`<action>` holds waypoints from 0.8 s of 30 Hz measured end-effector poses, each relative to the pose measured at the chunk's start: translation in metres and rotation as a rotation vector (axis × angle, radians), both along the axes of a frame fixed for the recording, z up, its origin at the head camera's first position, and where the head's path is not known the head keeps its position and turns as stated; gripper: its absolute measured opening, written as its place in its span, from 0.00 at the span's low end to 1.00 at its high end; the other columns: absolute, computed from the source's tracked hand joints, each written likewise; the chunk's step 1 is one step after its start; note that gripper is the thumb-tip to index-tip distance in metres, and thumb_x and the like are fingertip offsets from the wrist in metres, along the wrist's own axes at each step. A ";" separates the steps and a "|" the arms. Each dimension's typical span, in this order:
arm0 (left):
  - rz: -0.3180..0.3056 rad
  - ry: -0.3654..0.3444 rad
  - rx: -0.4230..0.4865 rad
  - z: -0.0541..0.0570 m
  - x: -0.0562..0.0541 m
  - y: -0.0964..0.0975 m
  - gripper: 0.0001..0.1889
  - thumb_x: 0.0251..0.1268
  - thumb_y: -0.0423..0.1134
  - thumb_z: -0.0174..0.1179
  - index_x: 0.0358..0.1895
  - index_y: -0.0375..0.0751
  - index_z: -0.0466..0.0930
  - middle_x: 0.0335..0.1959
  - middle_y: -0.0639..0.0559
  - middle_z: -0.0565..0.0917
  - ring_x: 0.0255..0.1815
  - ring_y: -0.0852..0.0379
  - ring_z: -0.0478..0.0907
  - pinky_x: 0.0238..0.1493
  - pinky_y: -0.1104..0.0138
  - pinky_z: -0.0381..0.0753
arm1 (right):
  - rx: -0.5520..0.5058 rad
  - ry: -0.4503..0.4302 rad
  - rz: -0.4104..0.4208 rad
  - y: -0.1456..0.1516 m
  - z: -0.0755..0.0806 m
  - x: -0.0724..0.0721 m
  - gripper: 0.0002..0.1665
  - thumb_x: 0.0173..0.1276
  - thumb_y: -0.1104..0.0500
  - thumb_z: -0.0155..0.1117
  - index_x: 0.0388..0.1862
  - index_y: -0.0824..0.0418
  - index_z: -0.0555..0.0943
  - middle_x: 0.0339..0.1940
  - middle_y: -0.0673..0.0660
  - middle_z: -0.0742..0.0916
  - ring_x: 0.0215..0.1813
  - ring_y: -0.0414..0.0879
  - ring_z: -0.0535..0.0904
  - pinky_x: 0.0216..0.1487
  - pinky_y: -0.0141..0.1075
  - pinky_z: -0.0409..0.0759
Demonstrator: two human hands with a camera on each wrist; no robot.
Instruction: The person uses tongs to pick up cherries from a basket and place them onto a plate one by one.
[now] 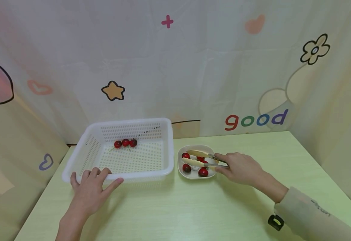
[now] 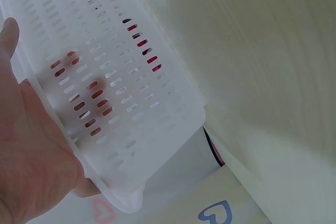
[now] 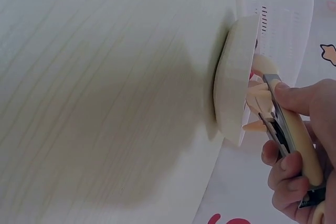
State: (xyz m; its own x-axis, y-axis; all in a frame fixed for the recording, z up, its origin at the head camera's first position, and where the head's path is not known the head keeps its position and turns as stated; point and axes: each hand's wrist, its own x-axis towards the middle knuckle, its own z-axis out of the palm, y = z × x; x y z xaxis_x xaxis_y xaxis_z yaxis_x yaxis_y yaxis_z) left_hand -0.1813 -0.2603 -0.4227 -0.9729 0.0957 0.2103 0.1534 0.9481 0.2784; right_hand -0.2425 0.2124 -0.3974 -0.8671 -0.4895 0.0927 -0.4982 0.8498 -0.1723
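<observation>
My right hand (image 1: 244, 168) grips a pair of metal tongs (image 3: 296, 137) with cream-coloured tips. The tips are spread apart over a small white dish (image 1: 190, 176) that holds several red cherries (image 1: 203, 172). At the near left, my left hand (image 1: 89, 192) holds the front rim of a white slotted plastic basket (image 1: 155, 174). Its fingers hook over the rim and show through the slots in the left wrist view, while the thumb (image 1: 115, 183) stretches along the rim. Inside the basket, three cherries (image 1: 125, 143) lie in a row near the back wall.
Basket and dish stand side by side on a pale green wood-grain table (image 1: 193, 211). A printed curtain (image 1: 145, 60) hangs right behind the table's back edge and along both sides. A black strap or band (image 1: 275, 222) hangs by the right sleeve (image 1: 305, 211).
</observation>
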 end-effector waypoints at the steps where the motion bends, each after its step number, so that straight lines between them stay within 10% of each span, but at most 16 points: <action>1: 0.000 0.001 0.000 0.000 0.000 0.000 0.33 0.71 0.72 0.51 0.53 0.44 0.79 0.49 0.41 0.78 0.56 0.30 0.68 0.62 0.22 0.35 | 0.001 0.003 0.000 0.000 0.000 0.000 0.31 0.72 0.46 0.69 0.67 0.61 0.80 0.29 0.47 0.79 0.25 0.40 0.67 0.22 0.34 0.63; 24: 0.001 -0.019 -0.004 0.002 0.000 0.000 0.34 0.71 0.73 0.50 0.54 0.43 0.79 0.51 0.39 0.78 0.58 0.29 0.67 0.62 0.22 0.34 | -0.016 0.024 -0.051 -0.001 0.010 -0.006 0.34 0.71 0.45 0.70 0.69 0.60 0.78 0.25 0.48 0.75 0.25 0.43 0.69 0.23 0.36 0.64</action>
